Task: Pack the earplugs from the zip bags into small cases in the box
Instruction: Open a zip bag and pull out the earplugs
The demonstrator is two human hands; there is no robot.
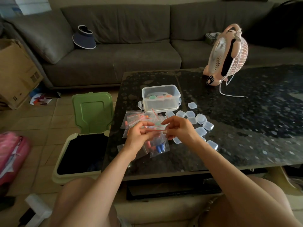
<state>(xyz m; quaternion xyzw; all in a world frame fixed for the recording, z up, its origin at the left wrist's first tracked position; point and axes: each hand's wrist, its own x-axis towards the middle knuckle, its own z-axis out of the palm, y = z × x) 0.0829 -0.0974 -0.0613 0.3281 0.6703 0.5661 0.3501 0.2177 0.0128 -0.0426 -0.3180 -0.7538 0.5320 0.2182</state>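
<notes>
Over the dark table, my left hand (139, 133) and my right hand (178, 128) pinch the red-striped top edge of a small clear zip bag (159, 145) between them. Blue earplugs (159, 147) hang in the bottom of that bag. Under and behind my hands lies a pile of more zip bags (139, 117) with orange and pink earplugs. Several small clear cases (200, 119) are scattered to the right of my hands. A clear plastic box (161, 98) stands behind the pile, with a few filled cases inside showing green and orange.
An open green-lidded bin (91, 112) stands on the floor left of the table (246, 120). A pink desk fan (227, 54) with a white cord sits at the table's far right. A grey sofa runs behind; a cardboard box (14, 71) is at left.
</notes>
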